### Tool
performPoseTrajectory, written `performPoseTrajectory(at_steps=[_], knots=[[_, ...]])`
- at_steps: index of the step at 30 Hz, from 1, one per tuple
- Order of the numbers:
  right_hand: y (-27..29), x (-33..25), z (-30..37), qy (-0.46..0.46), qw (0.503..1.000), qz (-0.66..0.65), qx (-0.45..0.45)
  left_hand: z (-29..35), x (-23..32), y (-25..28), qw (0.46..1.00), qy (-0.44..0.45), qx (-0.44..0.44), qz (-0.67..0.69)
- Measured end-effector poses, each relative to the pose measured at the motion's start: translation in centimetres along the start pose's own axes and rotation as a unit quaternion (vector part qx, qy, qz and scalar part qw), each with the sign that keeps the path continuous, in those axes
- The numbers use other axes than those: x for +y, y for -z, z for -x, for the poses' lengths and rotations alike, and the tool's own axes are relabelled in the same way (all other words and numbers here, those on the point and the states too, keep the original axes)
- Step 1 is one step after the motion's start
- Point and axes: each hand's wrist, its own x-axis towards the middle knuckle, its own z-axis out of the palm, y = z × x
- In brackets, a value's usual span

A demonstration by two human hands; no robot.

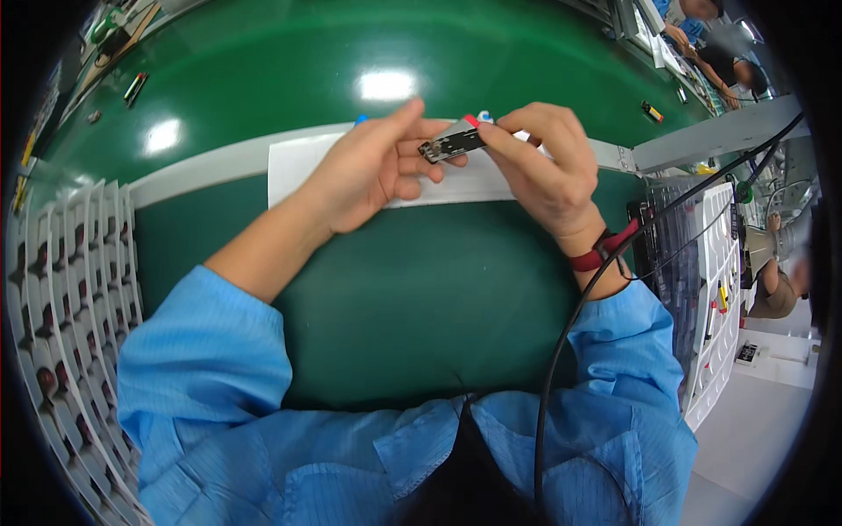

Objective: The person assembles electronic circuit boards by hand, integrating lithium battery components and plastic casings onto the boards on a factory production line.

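My right hand (554, 168) pinches a small flat dark strip (453, 143) between thumb and fingertips. The strip has silvery, speckled patches and a bit of red at its upper right end; its exact kind is not clear. My left hand (361, 168) is turned palm up with the thumb apart and its fingers loosely curled. Its fingertips lie beside and partly behind the strip's left end. Beneath both hands is a white sheet (303, 167). A small blue-and-white thing (485, 116) shows beside my right fingers, mostly hidden.
White racks of dark pieces (79, 324) stand at my left; white trays (715, 302) stand at my right. A pale rail (189, 180) crosses the green bench (289, 53). A black cable (570, 342) passes over my right forearm. Other people are at the upper right.
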Motion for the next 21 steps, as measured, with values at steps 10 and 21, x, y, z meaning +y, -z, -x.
performPoseTrajectory(at_steps=[10,21], knots=[[-0.4,-1.6,1.7,-0.123,0.991,-0.044,-0.006,0.7,0.4,-1.3,0.997,-0.038,0.021,-0.064],[3.6,-1.7,2.7,-0.483,0.610,-0.627,-0.039,4.9,-0.9,-5.7,0.672,-0.373,0.085,-0.634]])
